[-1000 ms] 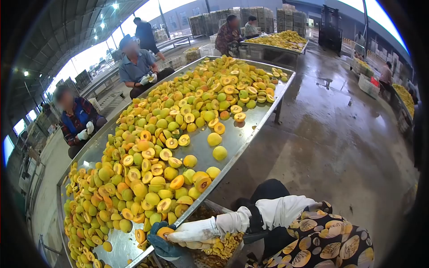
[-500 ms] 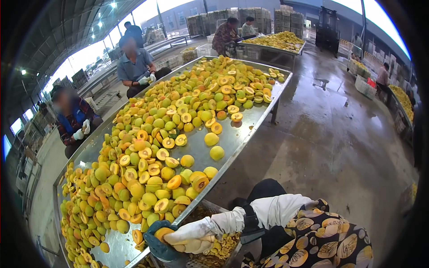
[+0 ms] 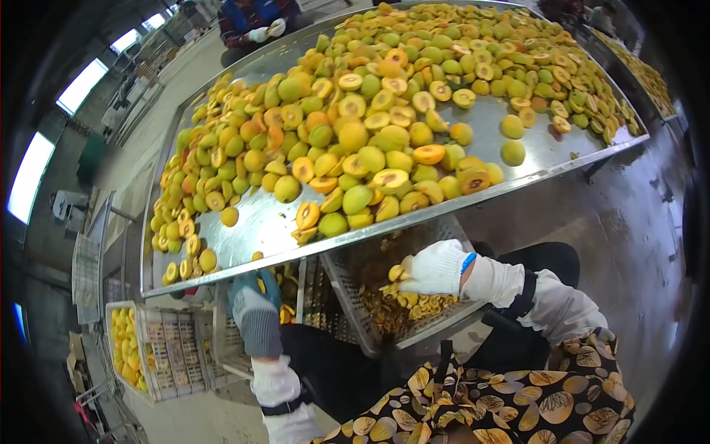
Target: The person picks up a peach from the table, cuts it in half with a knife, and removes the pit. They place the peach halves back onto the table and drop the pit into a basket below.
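My right hand (image 3: 436, 268), in a white glove, is closed with a small yellow fruit piece (image 3: 396, 272) at its fingertips. Below it is a grey crate (image 3: 355, 314) holding small yellow pieces (image 3: 414, 302). My left hand (image 3: 255, 300), in a blue-grey glove, is at the near edge of the metal table (image 3: 340, 240), above a crate with orange and yellow fruit (image 3: 287, 311). Its fingers are too hidden to tell what they hold. Whole and halved yellow-green fruit (image 3: 355, 135) lies heaped on the table.
A light crate of yellow fruit (image 3: 174, 355) stands on the floor at the left. Across the table sits a co-worker (image 3: 240, 22) in white gloves. Another fruit-covered table (image 3: 643, 74) is at the far right. A metal rack (image 3: 87, 277) stands at the left.
The view has swung left and down. My hands, earlier together around a fruit, are now apart, the left at the table's edge and the right over the crate of pieces.
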A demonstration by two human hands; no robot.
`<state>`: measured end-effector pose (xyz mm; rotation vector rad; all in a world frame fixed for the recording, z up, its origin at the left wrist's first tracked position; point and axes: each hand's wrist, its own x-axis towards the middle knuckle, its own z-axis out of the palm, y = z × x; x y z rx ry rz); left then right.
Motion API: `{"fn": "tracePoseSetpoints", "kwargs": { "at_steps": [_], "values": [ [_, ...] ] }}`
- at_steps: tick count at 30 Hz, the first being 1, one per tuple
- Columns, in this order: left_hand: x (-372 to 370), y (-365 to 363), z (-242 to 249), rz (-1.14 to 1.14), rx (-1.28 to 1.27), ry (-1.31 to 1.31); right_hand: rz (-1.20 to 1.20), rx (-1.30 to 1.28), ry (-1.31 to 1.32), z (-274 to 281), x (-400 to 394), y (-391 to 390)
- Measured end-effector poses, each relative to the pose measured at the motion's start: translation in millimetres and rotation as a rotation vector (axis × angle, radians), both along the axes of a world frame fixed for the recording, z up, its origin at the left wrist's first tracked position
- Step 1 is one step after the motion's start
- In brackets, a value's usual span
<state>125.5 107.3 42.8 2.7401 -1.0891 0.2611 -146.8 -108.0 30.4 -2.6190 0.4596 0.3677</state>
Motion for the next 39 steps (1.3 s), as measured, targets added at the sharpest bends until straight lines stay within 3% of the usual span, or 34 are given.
{"fn": "tracePoseSetpoints", "kwargs": {
  "at_steps": [1, 2, 4, 6, 7, 8, 12, 15, 16, 19, 20, 21, 23, 24, 25, 27, 28, 29, 31, 32, 35, 36, 39],
  "values": [
    [5.3, -10.1, 11.2, 0.055, 0.123, -0.011, -0.017, -0.004, 0.099, 0.3, 2.1, 1.8],
    [13.1, -29.6, 12.5, 0.093, -0.051, 0.09, -0.003, 0.01, 0.065, -0.5, 4.7, 4.8],
    [31.5, -77.6, 3.4, 0.02, -0.108, 0.116, 0.012, 0.032, 0.006, -4.5, 4.9, 12.2],
    [56.1, -123.3, -23.9, -0.09, -0.009, 0.429, 0.031, 0.012, -0.006, -10.3, 8.2, 13.7],
    [59.1, -138.9, -29.3, -0.244, 0.182, 0.298, 0.039, 0.0, -0.011, -12.8, 8.8, 12.6],
    [63.3, -147.5, -33.7, -0.25, 0.136, 0.365, 0.038, -0.044, -0.063, -14.5, 7.3, 11.3],
    [62.6, -141.3, -27.1, -0.32, 0.049, 0.66, -0.06, 0.04, -0.191, -12.1, 5.9, 4.7],
    [82.7, -140.5, -44.6, -0.408, 0.005, 0.538, -0.092, 0.069, -0.348, -12.3, 4.0, 3.6],
    [77.7, -139.5, -38.7, -0.399, 0.034, 0.511, -0.132, 0.13, -0.265, -1.0, 5.7, 3.8],
    [63.1, -126.3, -30.5, -0.282, -0.236, 0.583, -0.212, 0.34, -0.379, 4.3, 6.9, 4.1],
    [60.6, -117.7, -35.8, -0.299, -0.461, 0.665, -0.21, 0.555, -0.501, -11.9, 8.7, 2.4],
    [51.9, -108.6, -34.2, -0.336, -0.638, 0.631, -0.299, 0.865, -0.385, -2.6, 9.5, 3.0],
    [7.9, -92.4, -16.2, -0.256, -0.905, 0.925, -0.468, 1.474, -0.115, 28.0, 8.4, 3.9],
    [-19.8, -92.5, -13.0, -0.313, -1.051, 1.111, -0.425, 1.848, -0.129, 28.2, 6.0, 8.4],
    [-45.6, -93.5, -13.8, -0.366, -1.2, 1.301, -0.419, 1.902, -0.138, 31.7, 5.2, 10.9],
    [-76.7, -88.5, -20.9, -0.341, -1.174, 1.631, -0.409, 2.001, -0.147, 39.8, 8.3, 15.0],
    [-90.2, -89.8, -19.0, -0.342, -1.179, 1.716, -0.473, 1.975, -0.162, 39.7, 10.6, 16.7],
    [-93.5, -89.6, -32.2, -0.388, -1.179, 1.731, -0.513, 1.79, -0.175, 34.7, 12.0, 18.0],
    [-95.4, -89.2, -54.0, -0.414, -1.18, 1.555, -0.566, 1.418, -0.197, 22.0, 16.5, 19.3],
    [-94.8, -89.2, -64.1, -0.405, -1.182, 1.508, -0.578, 1.325, -0.14, 39.5, 13.6, 19.5],
    [-96.9, -92.5, -78.2, -0.314, -1.207, 1.526, -0.551, 1.147, -0.21, 16.8, 10.9, 23.7],
    [-104.1, -94.2, -75.8, -0.319, -1.213, 1.474, -0.523, 0.997, -0.157, 27.5, 9.2, 19.6],
    [-105.0, -101.8, -77.7, -0.41, -0.973, 1.016, -0.388, 0.507, -0.349, 6.3, 8.7, 19.5]
  ]
}}
